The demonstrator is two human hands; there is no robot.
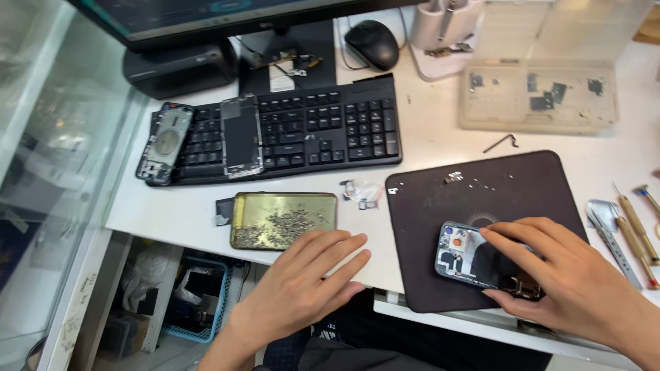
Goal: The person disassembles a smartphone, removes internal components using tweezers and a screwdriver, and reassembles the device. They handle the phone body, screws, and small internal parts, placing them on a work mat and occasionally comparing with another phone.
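Across the white workbench (pixel 440 130), items are recorded in descending size. A monitor (pixel 206 17) stands at the rear, with a black keyboard (pixel 323 127) before it; lying on the keys are a detached phone screen (pixel 242 136) and a bare phone rear housing (pixel 165 142). A clear plastic parts organiser (pixel 540 93) sits at rear right, and a black mouse (pixel 372 42) beside the monitor stand.

A dark work mat (pixel 440 233) lies at front right. On it rests the opened smartphone (pixel 464 257), back uppermost with internal boards exposed (its display side is not visible). The right hand (pixel 567 275) covers its lower half, fingers curled down and pressing onto the phone; whether they pinch a part cannot be told. A few loose screws (pixel 474 182) lie at the mat's far edge.

The left hand (pixel 302 282) lies flat, fingers extended and together, gripping nothing, its tips touching the near rim of a brass-coloured metal tray (pixel 240 206) holding many small screws. Hand tools (pixel 629 230) lie at far right.

Judgement on progress: the phone is already open and some screws appear removed; internal components remain in place, so disassembly looks partial.
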